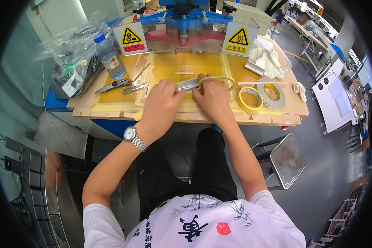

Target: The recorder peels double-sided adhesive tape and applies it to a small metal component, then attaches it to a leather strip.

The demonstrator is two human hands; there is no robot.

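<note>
A small silvery metal piece [189, 84] lies between my hands, low over the yellow work surface. My left hand [163, 101] is closed in a pinch on its left end, thumb toward the metal. My right hand [213, 98] is closed at the other end. A narrow tan roll of tape [230, 78] rings its fingers, and the fingertips meet the metal. Whether a strip of tape runs onto the metal cannot be made out. Right of this hand are a yellow tape roll [250, 110] and a whitish tape roll [278, 104].
A utility knife [111, 86], metal tweezers [136, 87] and a capped water bottle [111, 64] stand left, beside a plastic-wrapped dark bundle [76, 74]. Ahead is a blue press [182, 18] with a clear guard [169, 39]. White cloth [266, 60] lies right; a stool [289, 159] stands below.
</note>
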